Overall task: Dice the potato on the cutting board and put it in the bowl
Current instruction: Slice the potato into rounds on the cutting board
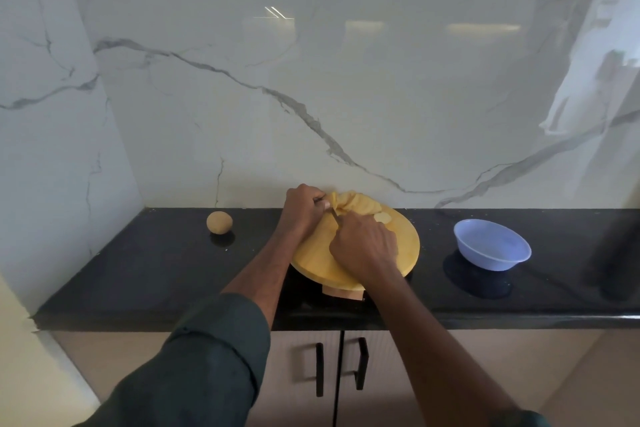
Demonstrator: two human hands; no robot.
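The round cutting board [398,253] sits in the middle of the black counter [138,270]. The blue bowl [491,246] waits well off to the right. The sliced potato [353,204] lies at the board's far edge, stretching left to right. The left hand [301,211] curls on its left end. The right hand [363,246] grips the knife [335,217], which points away across the slices.

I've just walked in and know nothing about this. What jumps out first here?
Two hands working on a round yellow cutting board at the counter's middle: the left hand steadies potato slices, the right hand grips a knife. A pale blue bowl sits empty to the right; a whole potato lies left.
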